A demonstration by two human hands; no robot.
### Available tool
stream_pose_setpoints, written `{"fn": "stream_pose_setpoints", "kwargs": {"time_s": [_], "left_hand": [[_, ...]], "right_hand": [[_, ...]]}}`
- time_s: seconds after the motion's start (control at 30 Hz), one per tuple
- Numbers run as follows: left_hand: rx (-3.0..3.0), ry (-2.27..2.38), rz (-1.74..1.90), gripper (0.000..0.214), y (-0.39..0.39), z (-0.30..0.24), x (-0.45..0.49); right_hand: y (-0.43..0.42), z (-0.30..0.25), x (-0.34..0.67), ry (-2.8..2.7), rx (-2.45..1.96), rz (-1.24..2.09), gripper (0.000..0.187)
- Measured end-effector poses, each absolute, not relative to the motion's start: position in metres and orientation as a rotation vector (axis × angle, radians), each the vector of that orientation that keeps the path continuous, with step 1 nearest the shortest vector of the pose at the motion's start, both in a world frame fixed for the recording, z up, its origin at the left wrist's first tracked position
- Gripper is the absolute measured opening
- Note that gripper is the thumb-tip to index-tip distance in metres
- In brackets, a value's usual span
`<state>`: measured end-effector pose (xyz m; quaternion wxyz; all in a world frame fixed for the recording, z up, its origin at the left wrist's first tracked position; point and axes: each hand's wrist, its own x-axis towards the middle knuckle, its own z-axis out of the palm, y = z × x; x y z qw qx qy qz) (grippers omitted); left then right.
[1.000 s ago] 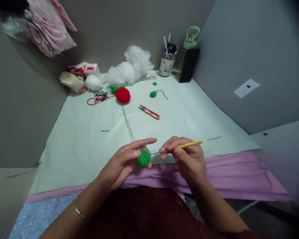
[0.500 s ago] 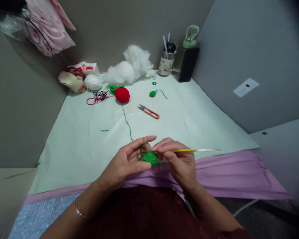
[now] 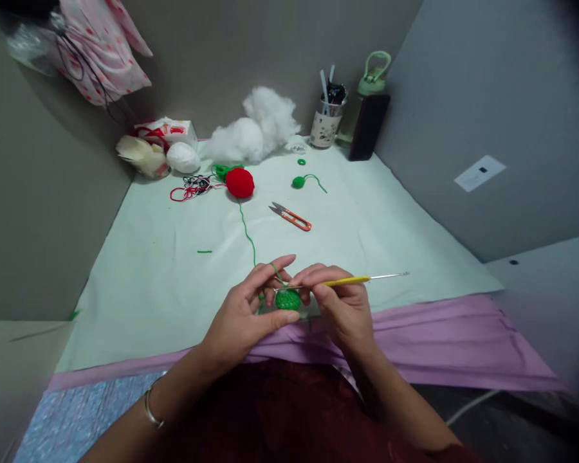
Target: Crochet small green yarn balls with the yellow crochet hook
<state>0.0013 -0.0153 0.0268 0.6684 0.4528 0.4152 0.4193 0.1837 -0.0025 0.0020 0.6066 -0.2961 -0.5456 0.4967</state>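
My left hand (image 3: 251, 305) pinches a small green crochet piece (image 3: 288, 299) between thumb and fingers, just above the table's near edge. Green yarn (image 3: 248, 233) comes from the back of the table and passes over my raised left index finger. In my right hand (image 3: 343, 308) is a crochet hook (image 3: 347, 281) with a yellow grip, held like a pencil. Its working tip lies at the top edge of the green piece, and its other metal end points right. A short green tail hangs near the piece, partly hidden by my fingers.
Orange thread snips (image 3: 291, 217) lie beyond my hands. Behind them are a small green crocheted ball (image 3: 298, 182), a red yarn ball (image 3: 240, 183), white stuffing (image 3: 253, 128), a pen cup (image 3: 325, 125), a bottle (image 3: 372, 80) and a dark phone (image 3: 369, 127). Grey partitions enclose the table.
The hook's free right end has swung up and left, so the hook is more tilted. The green piece has turned and risen slightly in my left fingers. The view has shifted slightly.
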Motion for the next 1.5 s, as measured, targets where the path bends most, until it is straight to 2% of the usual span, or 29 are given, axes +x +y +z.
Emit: {"fn": "stream_pose_setpoints", "kwargs": {"time_s": [0.27,0.43,0.7,0.93,1.27,1.5], "left_hand": [[1.21,1.009,0.96,0.09,-0.013,0.032,-0.001],[1.262,1.042,1.051,0.09,-0.014,0.031,0.001],[1.188,0.92,0.99,0.064,-0.018,0.035,-0.009],[1.069,0.935,0.927,0.069,-0.022,0.03,-0.006],[1.166,0.994,0.978,0.076,-0.019,0.034,-0.008],[1.219,1.026,0.92,0.089,-0.017,0.031,-0.009]], "right_hand": [[-0.006,0.012,0.185,-1.433,-0.653,1.046,0.014],[-0.006,0.01,0.182,-1.371,-0.697,1.031,0.015],[-0.007,0.008,0.181,-1.3,-0.652,1.066,0.013],[-0.007,0.008,0.179,-1.4,-0.683,0.924,0.019],[0.002,0.007,0.187,-1.287,-0.585,1.211,0.009],[-0.001,0.008,0.183,-1.391,-0.611,1.129,0.012]]}}
